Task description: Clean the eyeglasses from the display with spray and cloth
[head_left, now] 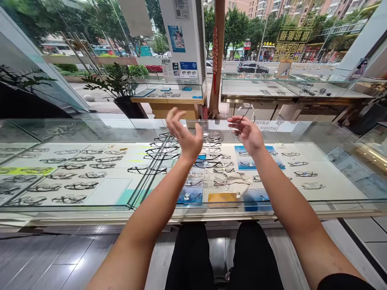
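Observation:
My left hand [186, 135] is raised over the glass counter with its fingers apart and slightly curled, holding nothing. To its right, my right hand [246, 133] pinches a pair of eyeglasses [249, 108] with a thin dark frame, held up above the counter top. The fingers partly cover these glasses. Under and between my hands, several dark-framed eyeglasses [161, 152] stand in a row. A crumpled beige cloth [237, 184] lies nearer to me, with an orange-yellow piece [223, 198] just in front of it.
The glass display counter [193, 206] spans the view, with rows of eyeglasses [81, 185] at left and more eyeglasses [305, 174] at right. Beyond stand a potted plant [121, 82], a wooden post [216, 60] and another display case [256, 96].

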A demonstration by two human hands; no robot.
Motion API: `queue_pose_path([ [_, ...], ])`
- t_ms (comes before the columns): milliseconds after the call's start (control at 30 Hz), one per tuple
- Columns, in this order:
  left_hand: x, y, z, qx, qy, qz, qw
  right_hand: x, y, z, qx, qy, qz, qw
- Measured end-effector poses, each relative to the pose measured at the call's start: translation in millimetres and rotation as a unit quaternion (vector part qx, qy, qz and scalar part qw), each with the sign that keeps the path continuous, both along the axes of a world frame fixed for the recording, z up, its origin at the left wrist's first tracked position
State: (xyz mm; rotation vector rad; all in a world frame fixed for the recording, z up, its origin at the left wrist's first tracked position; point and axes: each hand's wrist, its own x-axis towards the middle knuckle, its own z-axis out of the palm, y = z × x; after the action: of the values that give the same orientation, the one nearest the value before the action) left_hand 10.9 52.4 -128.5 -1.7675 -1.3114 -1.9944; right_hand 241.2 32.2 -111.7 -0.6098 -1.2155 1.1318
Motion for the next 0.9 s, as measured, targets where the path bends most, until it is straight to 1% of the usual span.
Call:
queue_pose_path([
  [33,8.0,-11.2,1.0,0.017,0.048,-0.061,0.997,4.5,3.1,0.8,0.0,0.01,-0.008,1.0],
  [67,16.6,-22.8,0.4,0.017,0.112,-0.137,0.984,8.5,6.1,1.3,-0.001,0.02,-0.013,1.0],
  [100,25.4,-34.4,-1.7,-0.007,0.191,-0.225,0.955,11.6,8.8,1.4,-0.001,0.03,-0.016,0.999],
  [133,33.9,-45.3,-4.8,-0.035,0.261,-0.306,0.915,13.8,11.1,1.2,-0.002,0.039,-0.019,0.999],
  [167,41.7,-55.1,-8.5,-0.062,0.318,-0.37,0.871,15.0,12.9,0.7,-0.002,0.047,-0.022,0.999],
  [200,48.4,-63.4,-12.2,-0.087,0.367,-0.415,0.828,15.3,14.0,0.1,-0.004,0.052,-0.026,0.998],
  [233,53.7,-69.9,-15.4,-0.109,0.409,-0.44,0.792,14.8,14.6,-0.5,-0.005,0.055,-0.028,0.998],
  [300,59.9,-77.7,-19.9,-0.154,0.475,-0.451,0.739,12.4,14.2,-1.6,-0.011,0.054,-0.028,0.998],
  [367,61.4,-79.8,-22.1,-0.198,0.521,-0.442,0.703,9.3,12.8,-2.0,-0.018,0.044,-0.025,0.999],
  [400,61.2,-79.5,-22.9,-0.216,0.534,-0.437,0.691,7.8,11.9,-2.0,-0.022,0.04,-0.023,0.999],
  [467,60.7,-77.4,-24.7,-0.237,0.537,-0.432,0.685,5.5,10.3,-1.7,-0.028,0.033,-0.022,0.999],
  [600,61.1,-72.4,-27.9,-0.229,0.515,-0.443,0.697,3.9,7.9,-0.3,-0.032,0.016,-0.027,0.999],
  [667,60.5,-71.0,-26.8,-0.226,0.499,-0.459,0.7,4.0,7.4,0.1,-0.034,0.008,-0.03,0.999],
  [700,59.7,-70.9,-25.5,-0.231,0.484,-0.462,0.706,4.2,7.4,0.2,-0.035,0.007,-0.03,0.999],
  [800,56.7,-72.1,-21.1,-0.288,0.406,-0.452,0.74,4.7,8.2,-0.6,-0.031,0.013,-0.028,0.999],
  [867,55.4,-72.2,-19.8,-0.345,0.323,-0.449,0.758,4.9,9.1,-1.5,-0.026,0.024,-0.025,0.999],
  [900,55.1,-71.4,-19.8,-0.373,0.273,-0.455,0.761,5.0,9.5,-2.0,-0.023,0.029,-0.022,0.999],
])
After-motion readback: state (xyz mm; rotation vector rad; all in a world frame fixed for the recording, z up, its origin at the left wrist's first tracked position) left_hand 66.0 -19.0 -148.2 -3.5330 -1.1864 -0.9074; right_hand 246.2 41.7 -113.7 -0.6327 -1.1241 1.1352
